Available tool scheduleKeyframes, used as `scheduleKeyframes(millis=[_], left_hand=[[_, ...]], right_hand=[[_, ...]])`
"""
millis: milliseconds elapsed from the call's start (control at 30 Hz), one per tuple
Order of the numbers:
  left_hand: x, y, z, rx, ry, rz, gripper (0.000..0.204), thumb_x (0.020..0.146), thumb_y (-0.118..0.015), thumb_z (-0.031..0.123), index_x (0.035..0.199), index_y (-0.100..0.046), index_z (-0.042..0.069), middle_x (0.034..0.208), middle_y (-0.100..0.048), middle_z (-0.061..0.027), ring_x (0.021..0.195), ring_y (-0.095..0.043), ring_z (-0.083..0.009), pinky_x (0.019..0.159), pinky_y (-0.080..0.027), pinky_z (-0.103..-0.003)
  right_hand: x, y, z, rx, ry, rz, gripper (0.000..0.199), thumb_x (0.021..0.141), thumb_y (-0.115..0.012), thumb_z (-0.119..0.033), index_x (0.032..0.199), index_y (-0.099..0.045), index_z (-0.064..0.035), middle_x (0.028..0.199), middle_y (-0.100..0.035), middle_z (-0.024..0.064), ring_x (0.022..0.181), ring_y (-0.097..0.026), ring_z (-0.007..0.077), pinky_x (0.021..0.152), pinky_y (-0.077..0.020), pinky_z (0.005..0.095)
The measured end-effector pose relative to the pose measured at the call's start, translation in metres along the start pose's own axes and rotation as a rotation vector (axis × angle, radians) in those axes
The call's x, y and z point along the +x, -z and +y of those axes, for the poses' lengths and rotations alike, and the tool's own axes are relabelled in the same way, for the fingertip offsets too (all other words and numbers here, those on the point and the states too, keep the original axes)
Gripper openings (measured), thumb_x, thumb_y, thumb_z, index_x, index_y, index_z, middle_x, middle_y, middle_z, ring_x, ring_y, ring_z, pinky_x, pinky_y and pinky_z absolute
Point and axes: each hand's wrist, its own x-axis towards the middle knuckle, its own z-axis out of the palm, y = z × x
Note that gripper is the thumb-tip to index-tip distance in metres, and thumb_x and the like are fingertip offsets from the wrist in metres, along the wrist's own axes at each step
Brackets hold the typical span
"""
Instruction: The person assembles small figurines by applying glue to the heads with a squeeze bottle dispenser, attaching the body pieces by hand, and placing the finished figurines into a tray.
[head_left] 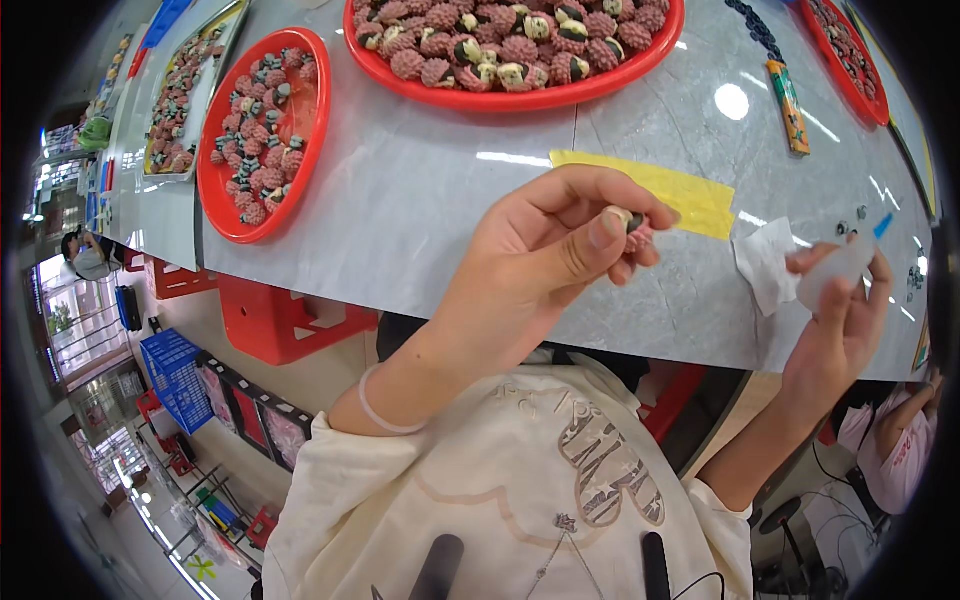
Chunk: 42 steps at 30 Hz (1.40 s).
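Observation:
Over the table, my left hand (pixel 545 245) is closed, with a small knobbly pink figurine (pixel 638 236) pinched between thumb and fingers. Cream and black parts show at the figurine's upper end; the fingers cover much of it. To the right, my right hand (pixel 845 325) is wrapped round a translucent white squeeze bottle (pixel 838 272), whose narrow blue tip points up and away. The bottle is apart from the figurine. Beyond my left hand lies a yellow strip (pixel 695 200). A crumpled white tissue (pixel 764 268) lies between the hands, and small dark pieces (pixel 862 212) are scattered near the bottle.
Similar figurines fill a large red tray (pixel 520 97) at the far middle, with other red trays at left (pixel 322 130) and far right (pixel 884 110). An orange-and-green packet (pixel 788 108) lies on the grey table (pixel 420 180). Red stools (pixel 265 320) stand at left; another person (pixel 895 440) is at lower right.

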Motion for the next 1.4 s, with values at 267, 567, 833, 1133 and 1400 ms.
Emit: scheduleKeyframes(millis=[267,567,833,1133,1400], left_hand=[[-0.003,-0.011,-0.016,0.117,0.137,-0.112,0.03,0.073,-0.058,0.021,0.09,-0.048,-0.001,0.088,-0.051,-0.0154,0.072,-0.055,-0.0193,0.057,-0.045,-0.021],[-0.006,-0.021,-0.029,0.12,0.076,-0.107,0.036,0.071,-0.06,0.026,0.092,-0.046,0.001,0.087,-0.049,-0.0133,0.071,-0.052,-0.0149,0.054,-0.042,-0.019],[-0.009,-0.022,-0.029,0.134,0.098,-0.109,0.036,0.073,-0.056,0.029,0.093,-0.045,0.001,0.089,-0.046,-0.0118,0.067,-0.052,-0.015,0.052,-0.042,-0.015],[-0.008,-0.021,-0.03,0.084,0.163,-0.104,0.035,0.075,-0.054,0.027,0.094,-0.044,-0.001,0.09,-0.045,-0.0124,0.069,-0.05,-0.0141,0.053,-0.041,-0.014],[-0.006,-0.016,-0.031,0.046,0.172,-0.117,0.034,0.077,-0.053,0.026,0.095,-0.044,-0.001,0.091,-0.043,-0.0117,0.071,-0.047,-0.0134,0.055,-0.039,-0.014]], right_hand=[[-0.019,0.022,-0.024,0.145,0.037,-0.1,0.048,0.066,-0.065,-0.028,0.096,-0.041,0.0009,0.085,-0.048,0.0164,0.061,-0.049,0.0147,0.053,-0.0393,0.0193],[-0.024,0.023,-0.021,0.416,-0.096,-0.296,0.047,0.072,-0.056,-0.037,0.1,-0.041,-0.0023,0.093,-0.041,0.0098,0.088,-0.04,0.015,0.076,-0.0306,0.0218],[-0.026,0.019,-0.027,0.088,-0.158,-0.221,0.05,0.076,-0.048,-0.04,0.097,-0.043,0.0046,0.088,-0.048,0.0173,0.086,-0.046,0.0201,0.073,-0.0358,0.0265],[-0.032,0.014,-0.037,-0.094,0.263,-0.194,0.044,0.075,-0.048,-0.031,0.097,-0.044,0.0074,0.083,-0.052,0.022,0.071,-0.047,0.0215,0.06,-0.0368,0.0268],[-0.028,0.01,-0.041,-0.24,0.438,-0.257,0.04,0.075,-0.049,-0.023,0.097,-0.046,0.009,0.082,-0.053,0.0235,0.062,-0.047,0.0212,0.051,-0.0362,0.0261]])
